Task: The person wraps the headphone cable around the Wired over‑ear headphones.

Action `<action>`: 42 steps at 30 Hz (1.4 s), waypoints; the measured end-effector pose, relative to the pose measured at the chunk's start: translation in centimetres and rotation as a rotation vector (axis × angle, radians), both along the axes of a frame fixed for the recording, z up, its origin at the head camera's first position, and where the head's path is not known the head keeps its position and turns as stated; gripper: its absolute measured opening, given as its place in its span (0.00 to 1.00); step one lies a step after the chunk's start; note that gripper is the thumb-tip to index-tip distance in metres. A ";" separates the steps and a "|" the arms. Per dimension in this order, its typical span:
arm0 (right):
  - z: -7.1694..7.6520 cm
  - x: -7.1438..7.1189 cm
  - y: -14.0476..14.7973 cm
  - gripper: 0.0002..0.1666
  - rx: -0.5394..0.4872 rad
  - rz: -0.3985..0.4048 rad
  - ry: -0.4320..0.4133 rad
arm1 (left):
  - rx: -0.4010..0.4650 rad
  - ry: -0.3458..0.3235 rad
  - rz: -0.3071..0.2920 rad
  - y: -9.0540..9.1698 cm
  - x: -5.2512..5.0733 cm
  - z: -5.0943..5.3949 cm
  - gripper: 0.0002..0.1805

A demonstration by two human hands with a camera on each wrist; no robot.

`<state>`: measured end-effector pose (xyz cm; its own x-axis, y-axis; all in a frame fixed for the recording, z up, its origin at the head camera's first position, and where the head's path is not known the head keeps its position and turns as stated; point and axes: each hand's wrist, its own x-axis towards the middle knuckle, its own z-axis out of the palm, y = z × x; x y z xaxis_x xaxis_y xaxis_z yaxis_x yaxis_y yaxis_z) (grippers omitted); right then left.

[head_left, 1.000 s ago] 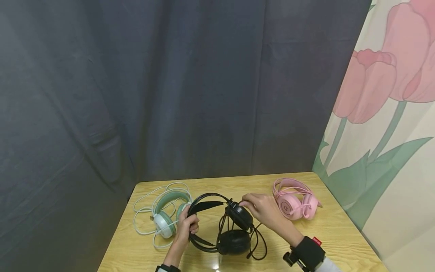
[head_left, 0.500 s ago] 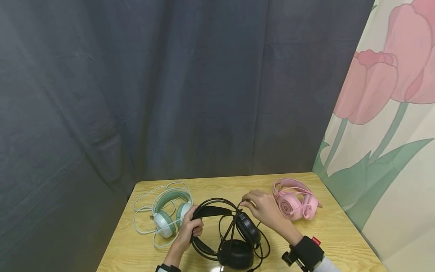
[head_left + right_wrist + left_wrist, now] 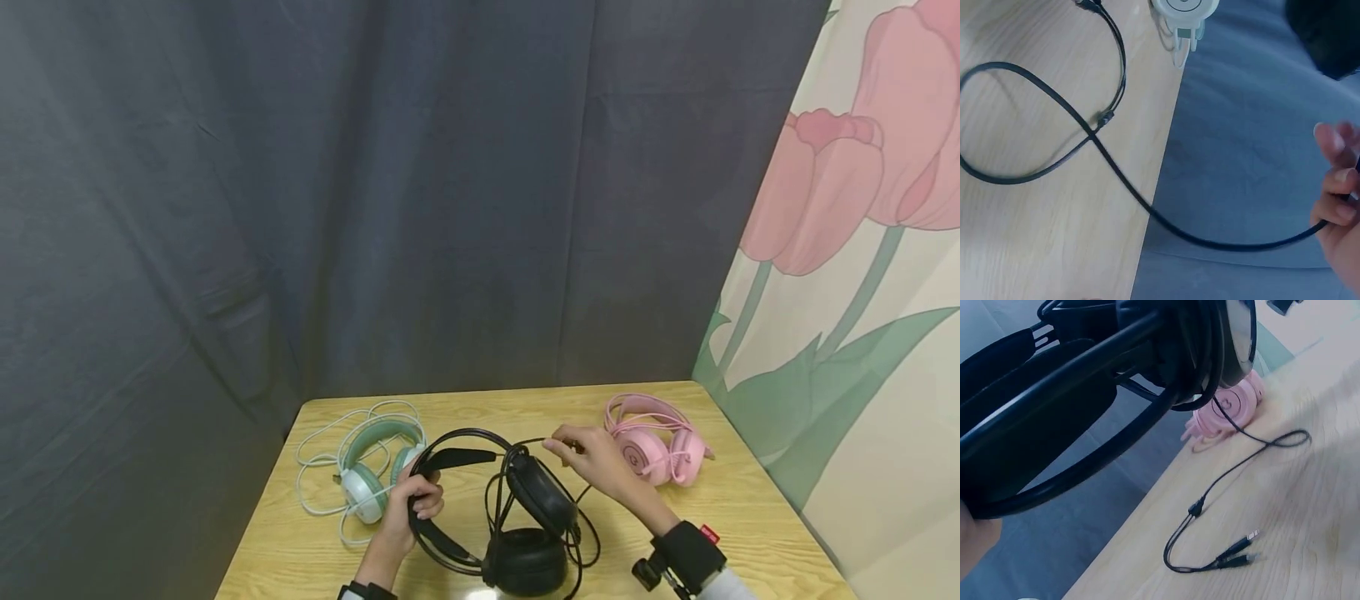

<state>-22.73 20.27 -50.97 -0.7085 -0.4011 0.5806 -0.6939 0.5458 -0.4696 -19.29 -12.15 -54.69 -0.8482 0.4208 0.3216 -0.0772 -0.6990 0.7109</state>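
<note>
Black headphones hang between the left hand and the right hand, above a wooden table. The left hand grips the headband; the 2 ear cups stand nearer the right hand, whose curled fingers hold the black cord. That cord splits into 2 strands with plugs. White-and-green headphones lie just beside the left hand, and pink headphones lie just beyond the right.
</note>
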 end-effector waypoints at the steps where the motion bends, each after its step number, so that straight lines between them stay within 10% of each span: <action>1: -0.1 0.0 0.1 0.08 -0.010 0.041 0.001 | 0.027 0.001 -0.010 0.0 -0.1 0.0 0.15; 9: -0.9 -0.3 0.8 0.43 0.058 0.158 0.017 | 0.148 -0.085 -0.026 -0.1 -0.1 0.0 0.16; 16: -2.4 -1.0 1.5 0.44 0.010 0.148 0.039 | 0.258 -0.119 -0.051 -0.2 -0.1 -0.1 0.18; 24: -4.0 -1.2 2.4 0.16 -0.131 0.015 0.126 | 0.326 -0.222 0.019 -0.8 -0.2 -0.3 0.19; 30: -4.3 -1.5 2.6 0.20 -0.096 -0.004 0.247 | 0.355 -0.276 0.047 -0.9 -0.1 -0.3 0.17; 37: -5.2 -1.1 2.7 0.38 0.042 0.038 0.127 | 0.441 -0.346 0.025 -0.8 -0.2 0.5 0.16; 42: -5.9 -0.7 2.6 0.19 0.028 0.013 0.071 | 0.508 -0.374 0.047 -1.2 -0.4 1.0 0.14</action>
